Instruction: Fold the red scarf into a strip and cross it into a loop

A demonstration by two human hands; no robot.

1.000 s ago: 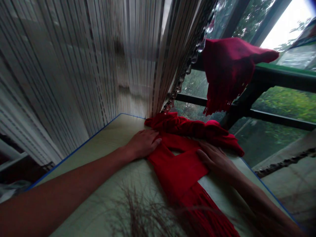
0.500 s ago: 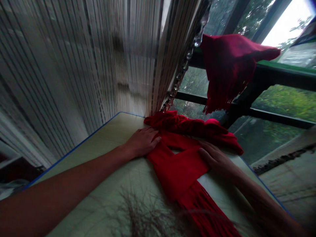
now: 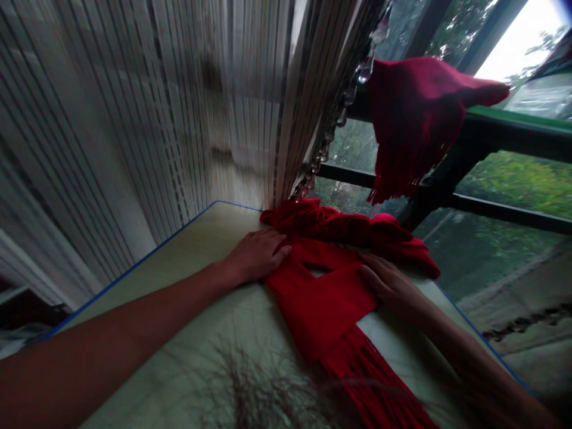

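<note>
A red fringed scarf (image 3: pixel 322 304) lies on the pale table, crossed over itself with a small gap where the tabletop shows through. Its long fringe trails toward me at the lower right. My left hand (image 3: pixel 257 256) rests on the scarf's left side, fingers stretched out flat and the thumb on the cloth. On the other side, my right hand (image 3: pixel 386 280) lies with extended fingers over the scarf's right edge. Just beyond both hands sits a bunched heap of red cloth (image 3: pixel 353 223).
The table (image 3: pixel 192 256) has a blue edge. A striped string curtain (image 3: pixel 179 107) hangs along its left and far sides. Another red fringed cloth (image 3: pixel 415 113) drapes over the window rail (image 3: pixel 522 128) at the upper right. Strings of clear beads (image 3: pixel 326 143) border the window.
Both hands and the scarf stay in nearly the same place. The view shifts very slightly, and the beaded curtain edges by the window have swung a little to the right.
</note>
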